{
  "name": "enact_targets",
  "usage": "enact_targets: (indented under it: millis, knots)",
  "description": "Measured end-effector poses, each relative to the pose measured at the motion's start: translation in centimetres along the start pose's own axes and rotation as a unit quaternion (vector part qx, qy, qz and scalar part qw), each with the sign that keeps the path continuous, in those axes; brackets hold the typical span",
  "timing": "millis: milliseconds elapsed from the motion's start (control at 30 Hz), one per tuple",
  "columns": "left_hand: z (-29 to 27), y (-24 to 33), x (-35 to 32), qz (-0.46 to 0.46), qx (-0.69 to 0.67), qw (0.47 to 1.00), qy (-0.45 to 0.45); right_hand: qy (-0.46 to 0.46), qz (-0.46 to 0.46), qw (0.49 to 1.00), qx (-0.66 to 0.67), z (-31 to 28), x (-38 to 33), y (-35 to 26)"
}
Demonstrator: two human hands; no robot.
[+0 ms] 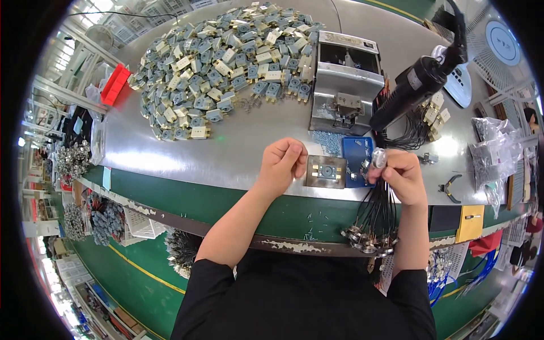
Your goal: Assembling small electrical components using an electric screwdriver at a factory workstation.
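Observation:
My left hand (pixel 282 164) is closed, fingers curled in and thumb against them, just left of a metal block fixture (pixel 311 180); whatever it may hold is hidden. In the fixture lies a small grey and cream rectangular part (pixel 327 171) with a round middle. My right hand (pixel 403 175) pinches a round silver metal part (pixel 379 157) between thumb and fingers, above the right edge of a blue tray (pixel 356 146). A bundle of black wires (pixel 381 205) with round metal ends (pixel 368 245) hangs over the table edge below that hand.
Behind the tray stands a metal machine (pixel 345 79), with a black cylindrical power tool (pixel 411 90) beside it. A large heap of grey and cream parts (pixel 226 62) covers the back left. Pliers (pixel 451 188) and plastic bags (pixel 493 150) lie right; a red bin (pixel 115 85) stands far left.

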State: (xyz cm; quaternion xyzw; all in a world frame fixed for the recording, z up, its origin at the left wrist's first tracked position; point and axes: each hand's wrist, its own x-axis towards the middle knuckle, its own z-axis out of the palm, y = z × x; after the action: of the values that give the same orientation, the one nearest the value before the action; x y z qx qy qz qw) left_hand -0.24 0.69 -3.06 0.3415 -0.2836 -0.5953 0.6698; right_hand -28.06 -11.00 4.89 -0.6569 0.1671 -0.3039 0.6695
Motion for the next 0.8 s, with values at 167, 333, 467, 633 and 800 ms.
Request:
enact_targets:
  millis: [167, 333, 467, 633, 800]
  knots:
    - [0.2, 0.8, -0.2, -0.077, -0.154, 0.984, -0.044, 0.051, -0.024, 0.99, 0.126, 0.0, -0.4, 1.7]
    - [0.6, 1.6, -0.9, -0.1, -0.213, 0.968, -0.09, 0.05, -0.027, 0.987, 0.149, -0.2, -0.8, 3.1]
    - [0.6, 1.5, -1.0, -0.089, -0.2, 0.966, -0.138, 0.059, -0.03, 0.985, 0.158, 0.0, -1.0, 2.8]
    - [0.4, 1.4, -0.7, -0.077, -0.215, 0.962, -0.149, 0.065, -0.024, 0.984, 0.163, 0.3, -1.1, 2.6]
    - [1.7, 1.4, -0.6, 0.059, 0.263, 0.963, 0.018, 0.079, -0.027, 0.99, 0.114, 1.0, -0.7, 2.2]
